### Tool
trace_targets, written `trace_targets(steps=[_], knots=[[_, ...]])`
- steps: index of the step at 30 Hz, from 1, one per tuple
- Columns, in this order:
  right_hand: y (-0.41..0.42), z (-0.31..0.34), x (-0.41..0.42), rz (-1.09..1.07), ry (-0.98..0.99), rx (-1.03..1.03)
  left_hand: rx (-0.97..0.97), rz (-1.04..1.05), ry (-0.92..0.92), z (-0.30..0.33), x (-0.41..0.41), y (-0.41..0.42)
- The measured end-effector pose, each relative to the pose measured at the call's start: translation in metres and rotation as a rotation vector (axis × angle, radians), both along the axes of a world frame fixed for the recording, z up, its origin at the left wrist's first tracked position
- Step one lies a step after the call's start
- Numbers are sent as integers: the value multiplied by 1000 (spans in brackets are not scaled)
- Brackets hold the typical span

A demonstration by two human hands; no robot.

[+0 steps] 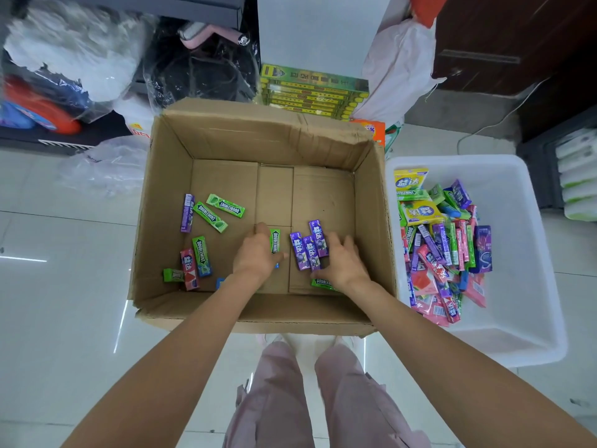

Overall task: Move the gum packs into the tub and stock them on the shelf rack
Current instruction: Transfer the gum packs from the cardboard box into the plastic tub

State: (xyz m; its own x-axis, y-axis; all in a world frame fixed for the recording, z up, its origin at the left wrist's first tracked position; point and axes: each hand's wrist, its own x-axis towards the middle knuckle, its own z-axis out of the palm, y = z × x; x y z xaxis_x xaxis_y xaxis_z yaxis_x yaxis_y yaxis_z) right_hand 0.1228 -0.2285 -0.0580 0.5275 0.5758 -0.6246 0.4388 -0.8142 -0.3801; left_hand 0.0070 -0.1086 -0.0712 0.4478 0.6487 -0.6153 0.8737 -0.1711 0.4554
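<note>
An open cardboard box [371,202] stands on the floor with loose gum packs on its bottom. My left hand [256,253] rests on a green Doublemint pack [275,240] and curls around it. My right hand [342,261] presses against three purple gum packs [308,250] lying side by side, fingers spread over their right edge. More packs lie at the box's left: a purple pack [187,213], two green packs [216,211], and a red one [189,268]. The white tub [517,318] to the right holds a heap of several mixed gum packs [442,247].
Yellow-green flat boxes [310,90] are stacked behind the cardboard box. Plastic bags [64,59] and black bags crowd the back left. A dark wooden cabinet [517,37] stands at the back right. My legs in pink trousers [310,399] are below the box on the tiled floor.
</note>
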Motion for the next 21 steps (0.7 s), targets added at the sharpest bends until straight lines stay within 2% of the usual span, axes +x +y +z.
trace_targets(steps=[3, 5, 11, 14, 21], knots=[[-3, -3, -1, 155, -64, -108, -31, -18, -6, 0, -1, -2], [-1, -6, -1, 176, -98, -115, -43, -11, -23, -2, -2, 0], [26, -14, 1, 12, -142, 77, -34, -34, -34, -7, -5, 3], [36, -12, 0, -47, -59, 121, -4, -19, -26, -7, -2, 7], [28, -11, 4, -61, -66, 40, 11, 65, -15, -5, 7, 3]])
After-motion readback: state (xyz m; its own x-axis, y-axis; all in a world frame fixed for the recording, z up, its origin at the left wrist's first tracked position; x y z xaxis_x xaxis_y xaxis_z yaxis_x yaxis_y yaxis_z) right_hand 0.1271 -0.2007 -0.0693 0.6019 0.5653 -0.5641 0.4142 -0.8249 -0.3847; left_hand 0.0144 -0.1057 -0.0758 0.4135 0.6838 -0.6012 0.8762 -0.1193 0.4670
